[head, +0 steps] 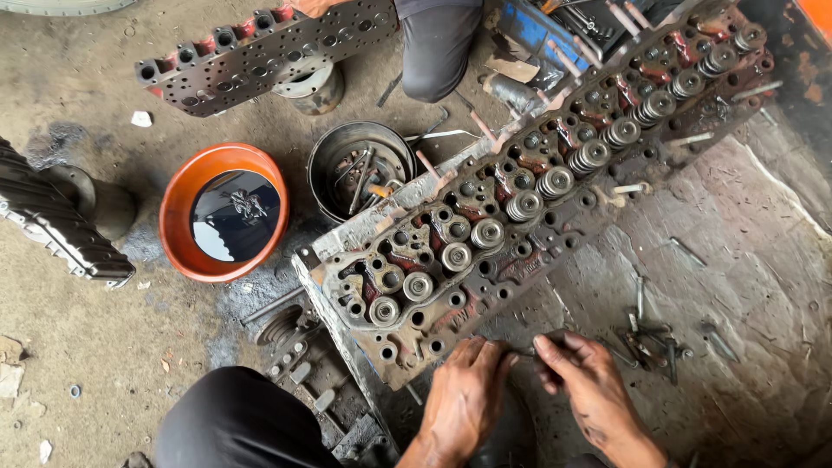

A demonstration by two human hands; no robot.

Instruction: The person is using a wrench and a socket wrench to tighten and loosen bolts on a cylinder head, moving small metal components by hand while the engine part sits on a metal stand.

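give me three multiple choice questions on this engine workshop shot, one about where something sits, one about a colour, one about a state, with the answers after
1. Where does the round basin sit, as the picture shows it?
A. Left of the long cylinder head, on the floor
B. On top of the cylinder head
C. Behind the second person's knee

2. What colour is the basin's rim?
A. Blue
B. Orange
C. White

3. What are the left hand and right hand doing?
A. Both raised off the work, open and holding nothing
B. Both down by the near edge of the cylinder head, fingers bent around a small dark part between them
C. Both gripping the basin

Answers:
1 A, it stands on the dusty floor left of the head, beside a dark metal bucket of tools.
2 B, its rim is orange around dark liquid.
3 B, the fingertips meet just below the head's edge.
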